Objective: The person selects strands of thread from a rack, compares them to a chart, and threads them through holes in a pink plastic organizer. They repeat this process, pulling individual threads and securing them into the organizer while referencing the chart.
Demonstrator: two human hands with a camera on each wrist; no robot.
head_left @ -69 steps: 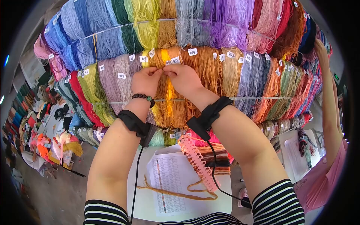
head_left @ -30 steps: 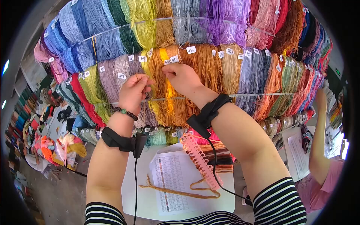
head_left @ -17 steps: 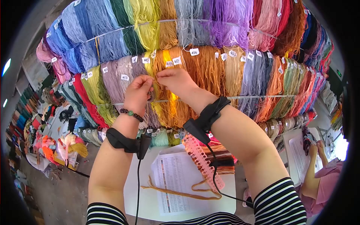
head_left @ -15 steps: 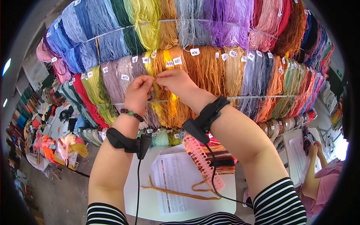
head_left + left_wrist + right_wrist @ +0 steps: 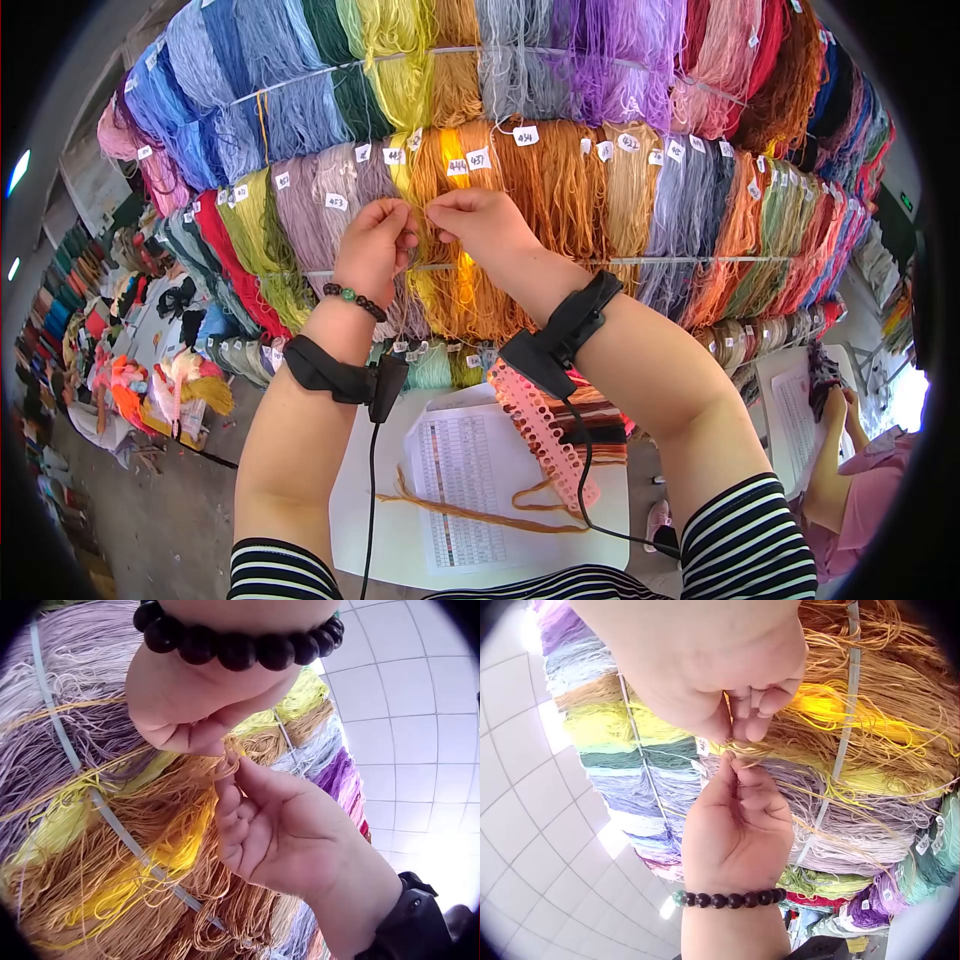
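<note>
left hand [image 5: 375, 245] at nine o'clock and right hand [image 5: 487, 225] at three both pinch strands of the orange hank [image 5: 480, 295], which hangs twelve-to-six.

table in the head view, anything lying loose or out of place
A loose tan strand sprawls across the chart on the table, one end looped beside the pink card, while the other threads sit ordered along that card. Whether it is tied to the card cannot be told. Nothing else stands out.

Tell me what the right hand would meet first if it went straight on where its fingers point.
Probably the left hand, almost touching it; both pinch an ochre strand in front of the hanging skeins.
</note>
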